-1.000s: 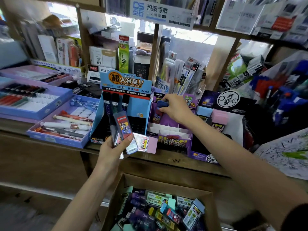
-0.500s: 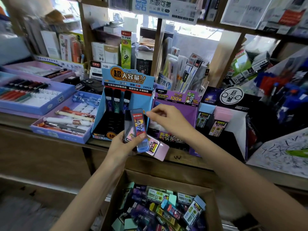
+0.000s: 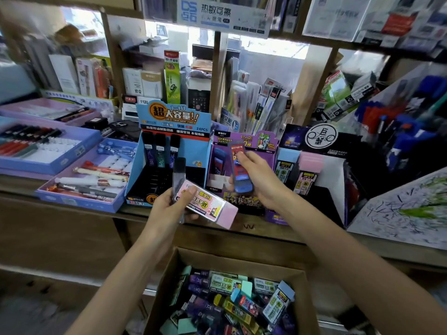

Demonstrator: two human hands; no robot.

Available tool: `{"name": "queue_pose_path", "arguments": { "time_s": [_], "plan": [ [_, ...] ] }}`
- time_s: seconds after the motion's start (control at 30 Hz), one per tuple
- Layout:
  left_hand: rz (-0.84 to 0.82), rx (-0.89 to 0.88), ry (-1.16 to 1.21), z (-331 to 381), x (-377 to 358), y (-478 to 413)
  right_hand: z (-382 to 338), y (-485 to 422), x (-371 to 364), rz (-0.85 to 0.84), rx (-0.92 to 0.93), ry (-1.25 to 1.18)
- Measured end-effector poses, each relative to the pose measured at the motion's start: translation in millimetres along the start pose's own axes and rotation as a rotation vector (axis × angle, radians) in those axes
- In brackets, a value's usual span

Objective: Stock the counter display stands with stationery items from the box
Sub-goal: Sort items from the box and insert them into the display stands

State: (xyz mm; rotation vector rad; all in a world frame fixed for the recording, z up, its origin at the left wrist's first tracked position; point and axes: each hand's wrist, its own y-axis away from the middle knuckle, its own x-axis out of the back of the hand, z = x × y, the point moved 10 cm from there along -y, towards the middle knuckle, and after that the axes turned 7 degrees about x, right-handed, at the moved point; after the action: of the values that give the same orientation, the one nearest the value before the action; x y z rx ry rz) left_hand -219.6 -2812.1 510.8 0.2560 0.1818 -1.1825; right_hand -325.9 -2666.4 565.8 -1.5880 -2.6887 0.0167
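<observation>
The right hand (image 3: pixel 261 180) gripped a blue-capped, red-labelled plastic lead case (image 3: pixel 239 165) between thumb and curled fingers. The case stood nearly upright, cap end down, just in front of the purple cardboard display stand (image 3: pixel 225 140). The left hand (image 3: pixel 169 206) pinched a pink rectangular lead case (image 3: pixel 208 206) and a slim dark tube (image 3: pixel 179 175). The pink case slanted down to the right over the wooden counter's edge (image 3: pixel 254 228), above the open cardboard box (image 3: pixel 183 257).

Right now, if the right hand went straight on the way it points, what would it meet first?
Most likely the purple display stand, just beyond the blue case the right hand grips. A second blue case already stands in it further left. Depth is unclear.
</observation>
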Motion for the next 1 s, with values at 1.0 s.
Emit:
{"name": "queue_pose_path", "arguments": {
  "time_s": [1.0],
  "plan": [
    [0.060, 0.067, -0.018, -8.6, 23.1, 3.3, -50.7, -40.8, -7.6, 0.260, 0.552, 0.896]
  ]
}}
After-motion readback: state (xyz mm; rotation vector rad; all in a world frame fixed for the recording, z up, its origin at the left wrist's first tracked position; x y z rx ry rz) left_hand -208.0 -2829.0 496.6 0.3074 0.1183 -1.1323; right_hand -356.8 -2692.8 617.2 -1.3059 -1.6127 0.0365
